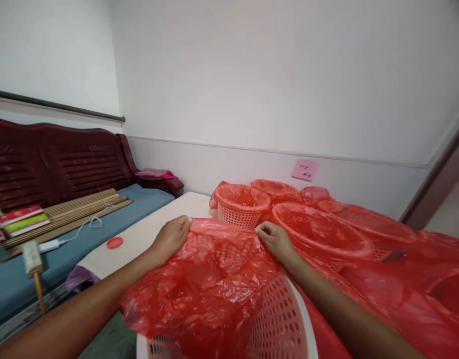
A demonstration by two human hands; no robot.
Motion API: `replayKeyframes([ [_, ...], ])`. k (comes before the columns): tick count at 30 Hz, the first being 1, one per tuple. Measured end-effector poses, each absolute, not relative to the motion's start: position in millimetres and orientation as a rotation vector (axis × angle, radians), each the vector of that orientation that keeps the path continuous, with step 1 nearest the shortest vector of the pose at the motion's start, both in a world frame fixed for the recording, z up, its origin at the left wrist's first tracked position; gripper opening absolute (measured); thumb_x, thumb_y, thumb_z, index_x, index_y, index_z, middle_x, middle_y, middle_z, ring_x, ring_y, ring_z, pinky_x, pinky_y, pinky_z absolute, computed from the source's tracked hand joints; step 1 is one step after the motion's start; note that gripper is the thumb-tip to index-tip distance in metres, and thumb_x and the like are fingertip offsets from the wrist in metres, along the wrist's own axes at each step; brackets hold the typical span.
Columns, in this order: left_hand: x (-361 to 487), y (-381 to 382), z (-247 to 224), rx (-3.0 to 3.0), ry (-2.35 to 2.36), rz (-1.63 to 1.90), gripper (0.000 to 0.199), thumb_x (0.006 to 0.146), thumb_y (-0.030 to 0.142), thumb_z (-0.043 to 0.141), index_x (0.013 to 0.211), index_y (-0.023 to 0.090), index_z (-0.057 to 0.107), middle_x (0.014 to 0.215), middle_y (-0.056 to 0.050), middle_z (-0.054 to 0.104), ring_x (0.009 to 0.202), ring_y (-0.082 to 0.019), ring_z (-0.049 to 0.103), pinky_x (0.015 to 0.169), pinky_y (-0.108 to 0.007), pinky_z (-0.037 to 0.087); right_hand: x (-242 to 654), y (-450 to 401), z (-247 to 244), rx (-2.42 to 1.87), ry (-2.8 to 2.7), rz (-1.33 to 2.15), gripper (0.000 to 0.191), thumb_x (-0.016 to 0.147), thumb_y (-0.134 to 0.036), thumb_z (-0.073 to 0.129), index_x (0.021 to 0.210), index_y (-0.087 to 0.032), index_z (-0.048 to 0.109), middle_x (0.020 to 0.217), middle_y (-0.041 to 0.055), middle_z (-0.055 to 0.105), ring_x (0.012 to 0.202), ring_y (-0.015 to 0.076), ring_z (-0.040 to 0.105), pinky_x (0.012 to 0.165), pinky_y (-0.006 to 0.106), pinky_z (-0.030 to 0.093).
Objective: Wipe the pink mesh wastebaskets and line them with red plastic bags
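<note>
A red plastic bag [218, 269] is stretched between my two hands at its far edge. My left hand [173, 238] grips that edge on the left, fingers closed over it. On the right, my right hand [274, 241] pinches the same edge. The crumpled bag hangs into a light-coloured perforated plastic basket [283, 314] in front of me. It covers the basket's far and left parts, while the right wall and rim show bare.
Several bag-lined baskets [319, 229] stand to the right and behind. A red round lid [114, 243] lies on the white table [139, 229]. At left is a wooden bench [61, 164] with blue padding, boxes and a power strip [32, 258]. A pink note [305, 170] is on the wall.
</note>
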State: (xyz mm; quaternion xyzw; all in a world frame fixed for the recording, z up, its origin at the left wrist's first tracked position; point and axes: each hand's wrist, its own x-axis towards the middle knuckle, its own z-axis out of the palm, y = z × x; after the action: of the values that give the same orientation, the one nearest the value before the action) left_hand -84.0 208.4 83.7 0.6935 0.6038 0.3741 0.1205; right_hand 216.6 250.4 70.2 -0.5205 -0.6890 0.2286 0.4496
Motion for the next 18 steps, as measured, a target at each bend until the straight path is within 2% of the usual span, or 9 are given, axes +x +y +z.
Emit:
replayKeyframes([
  [6,-85,210,85,2.030,1.855,0.984,0.040,0.094,0.046,0.038,0.062,0.022,0.042,0.058,0.005,0.038,0.056,-0.013,0.039,0.058,-0.028,0.027,214,251,67,-1.351,-1.679,0.638,0.031,0.068,-0.045,0.053,0.051,-0.023,0.039,0.050,-0.0051,0.040,0.050,0.0107,0.035,0.049,0.025,0.027],
  [10,-91,217,78,1.953,1.852,0.899,0.047,0.094,0.053,0.039,0.062,0.019,0.048,0.054,0.007,0.039,0.049,-0.011,0.040,0.054,-0.027,0.035,209,251,63,-1.393,-1.662,0.739,0.024,0.067,-0.035,0.050,0.049,-0.023,0.040,0.048,-0.0049,0.042,0.048,0.0104,0.038,0.048,0.024,0.029],
  [14,-96,222,74,1.880,1.836,0.841,0.046,0.092,0.054,0.044,0.068,0.017,0.054,0.057,0.006,0.047,0.051,-0.010,0.047,0.055,-0.027,0.042,204,252,61,-1.441,-1.625,0.786,0.023,0.069,-0.027,0.052,0.049,-0.022,0.042,0.048,-0.0055,0.043,0.047,0.0096,0.039,0.047,0.023,0.028],
  [18,-95,225,78,1.776,1.824,0.773,0.039,0.091,0.049,0.051,0.078,0.014,0.061,0.069,0.003,0.058,0.063,-0.013,0.058,0.062,-0.030,0.050,203,257,63,-1.492,-1.581,0.769,0.025,0.068,-0.016,0.056,0.048,-0.020,0.042,0.047,-0.0075,0.041,0.047,0.0078,0.036,0.047,0.022,0.025],
])
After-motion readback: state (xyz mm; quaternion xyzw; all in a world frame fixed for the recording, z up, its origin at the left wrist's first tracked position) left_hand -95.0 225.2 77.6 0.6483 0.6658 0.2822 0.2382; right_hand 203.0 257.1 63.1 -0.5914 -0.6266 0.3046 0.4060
